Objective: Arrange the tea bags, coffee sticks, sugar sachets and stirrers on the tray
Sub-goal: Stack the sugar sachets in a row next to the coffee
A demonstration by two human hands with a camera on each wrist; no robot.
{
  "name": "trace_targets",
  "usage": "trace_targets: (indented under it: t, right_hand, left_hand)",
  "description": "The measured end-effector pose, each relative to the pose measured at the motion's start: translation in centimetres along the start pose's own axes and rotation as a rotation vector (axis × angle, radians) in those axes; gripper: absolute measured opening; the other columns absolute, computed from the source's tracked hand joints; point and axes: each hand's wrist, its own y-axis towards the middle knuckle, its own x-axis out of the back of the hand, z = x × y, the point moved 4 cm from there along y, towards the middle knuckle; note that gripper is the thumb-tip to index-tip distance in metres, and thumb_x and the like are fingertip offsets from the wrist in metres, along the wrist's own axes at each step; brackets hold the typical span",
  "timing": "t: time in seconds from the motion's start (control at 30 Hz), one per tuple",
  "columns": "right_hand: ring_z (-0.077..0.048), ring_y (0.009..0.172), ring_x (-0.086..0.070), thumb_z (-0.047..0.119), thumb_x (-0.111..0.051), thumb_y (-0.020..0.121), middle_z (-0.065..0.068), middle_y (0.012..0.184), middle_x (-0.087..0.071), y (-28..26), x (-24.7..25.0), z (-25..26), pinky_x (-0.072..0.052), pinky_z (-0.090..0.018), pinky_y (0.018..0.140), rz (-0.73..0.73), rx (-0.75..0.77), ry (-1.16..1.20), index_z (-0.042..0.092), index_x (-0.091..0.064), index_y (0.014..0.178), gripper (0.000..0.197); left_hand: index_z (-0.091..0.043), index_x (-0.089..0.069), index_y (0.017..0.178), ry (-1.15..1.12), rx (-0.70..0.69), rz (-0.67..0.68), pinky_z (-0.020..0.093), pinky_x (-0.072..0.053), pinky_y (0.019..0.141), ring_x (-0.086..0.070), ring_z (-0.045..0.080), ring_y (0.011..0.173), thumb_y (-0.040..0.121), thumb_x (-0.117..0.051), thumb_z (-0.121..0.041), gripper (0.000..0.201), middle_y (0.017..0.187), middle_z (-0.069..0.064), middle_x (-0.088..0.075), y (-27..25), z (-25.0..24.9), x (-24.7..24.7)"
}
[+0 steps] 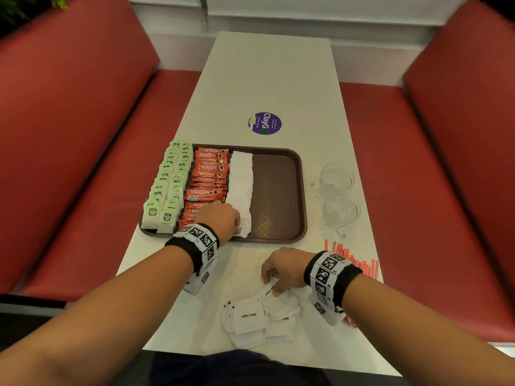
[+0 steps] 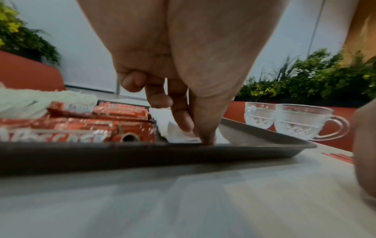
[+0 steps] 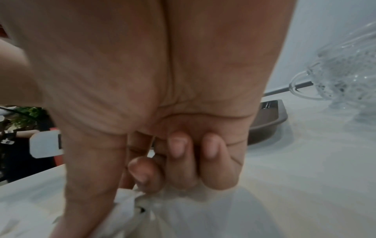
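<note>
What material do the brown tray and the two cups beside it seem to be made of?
The tray looks like moulded plastic: matte brown, rounded corners, a raised rim and a fine embossed pattern on its floor. The two cups look like pressed glass, though clear plastic is possible: transparent, shiny, with a cut diamond pattern and clear handles.

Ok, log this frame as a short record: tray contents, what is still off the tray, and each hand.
tray: tea bags in left rows, coffee sticks next, sugar sachets in a white column; right part bare
off tray: loose sachet pile, stirrers, two glass cups
left hand: pinching a sachet at the column's near end
right hand: pinching a sachet from the pile
</note>
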Motion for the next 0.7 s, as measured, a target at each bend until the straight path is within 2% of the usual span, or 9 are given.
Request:
trace_targets:
  t: [0.07,0.13,0.2,0.27,0.37,0.47,0.53,0.63,0.7]
  right_hand:
    - [-0.016,0.086,-0.052,0.026,-0.077,0.084,0.008,0.092,-0.055,-0.1,-0.2,0.2,-0.037,-0.027,0.074,-0.001,0.001,-0.028,0.020,-0.069,0.109,0.027]
    - [-0.017,0.087,-0.052,0.025,-0.074,0.087,0.005,0.095,-0.058,-0.2,-0.3,0.3,-0.038,-0.027,0.074,-0.011,0.006,-0.043,0.019,-0.068,0.107,0.023]
    - [-0.020,0.092,-0.054,0.025,-0.071,0.089,0.000,0.105,-0.063,-0.4,-0.2,0.3,-0.041,-0.028,0.077,-0.027,0.008,-0.048,0.018,-0.067,0.108,0.021]
    - [-0.023,0.101,-0.057,0.027,-0.068,0.091,-0.003,0.115,-0.062,-0.8,-0.1,0.2,-0.045,-0.031,0.083,-0.061,0.000,-0.060,0.017,-0.065,0.112,0.023]
    - [-0.023,0.101,-0.058,0.029,-0.066,0.092,-0.003,0.115,-0.059,-1.6,0.3,-0.3,-0.048,-0.034,0.085,-0.140,-0.006,-0.062,0.016,-0.064,0.112,0.024]
    - [-0.018,0.093,-0.052,0.025,-0.065,0.092,0.001,0.107,-0.057,-2.5,0.7,-1.0,-0.041,-0.028,0.078,-0.185,-0.023,-0.034,0.018,-0.060,0.105,0.016]
    - [-0.018,0.094,-0.053,0.020,-0.066,0.091,0.002,0.106,-0.058,-3.0,0.8,-1.4,-0.040,-0.027,0.077,-0.210,-0.040,0.008,0.020,-0.056,0.103,0.015]
    - [-0.017,0.097,-0.054,0.014,-0.066,0.092,0.000,0.119,-0.060,-3.7,0.8,-1.6,-0.042,-0.026,0.082,-0.234,-0.083,0.085,0.021,-0.054,0.127,0.037]
    - [-0.015,0.090,-0.055,0.010,-0.061,0.094,-0.003,0.122,-0.059,-4.0,0.8,-1.6,-0.046,-0.026,0.078,-0.220,-0.106,0.076,0.019,-0.052,0.136,0.043]
  left_hand:
    - [-0.031,-0.068,0.114,0.014,-0.023,-0.030,0.038,-0.045,0.090,-0.056,0.021,0.108,0.094,-0.054,-0.049,0.030,0.114,-0.003,-0.064,-0.8,-0.5,0.4]
    - [-0.029,-0.069,0.110,-0.032,-0.071,-0.066,0.037,-0.047,0.087,-0.058,0.020,0.103,0.095,-0.052,-0.050,0.031,0.109,-0.003,-0.065,-2.0,-1.4,0.8]
    - [-0.028,-0.071,0.103,-0.105,-0.165,-0.045,0.034,-0.049,0.083,-0.060,0.018,0.096,0.094,-0.054,-0.050,0.029,0.100,-0.005,-0.067,-3.5,-2.4,1.0]
    - [-0.028,-0.071,0.103,-0.164,-0.270,0.040,0.031,-0.049,0.080,-0.060,0.014,0.093,0.092,-0.058,-0.050,0.027,0.098,-0.008,-0.066,-5.3,-3.3,0.8]
    - [-0.030,-0.068,0.106,-0.137,-0.408,0.200,0.030,-0.048,0.080,-0.058,0.010,0.091,0.084,-0.066,-0.055,0.033,0.099,-0.012,-0.064,-7.5,-4.8,-1.0]
    - [-0.031,-0.063,0.108,-0.081,-0.483,0.359,0.034,-0.050,0.081,-0.056,0.012,0.092,0.072,-0.072,-0.065,0.050,0.101,-0.013,-0.059,-9.1,-6.0,-3.8]
    - [-0.031,-0.060,0.113,-0.033,-0.509,0.408,0.037,-0.051,0.082,-0.056,0.014,0.093,0.067,-0.076,-0.066,0.060,0.104,-0.011,-0.057,-9.6,-6.5,-4.9]
    - [-0.028,-0.060,0.118,0.000,-0.532,0.400,0.038,-0.051,0.083,-0.056,0.017,0.095,0.069,-0.078,-0.059,0.060,0.108,-0.007,-0.056,-9.6,-7.2,-4.9]
    - [-0.027,-0.062,0.122,-0.001,-0.554,0.376,0.035,-0.049,0.082,-0.055,0.019,0.098,0.074,-0.077,-0.053,0.057,0.111,-0.005,-0.055,-9.6,-7.7,-4.4]
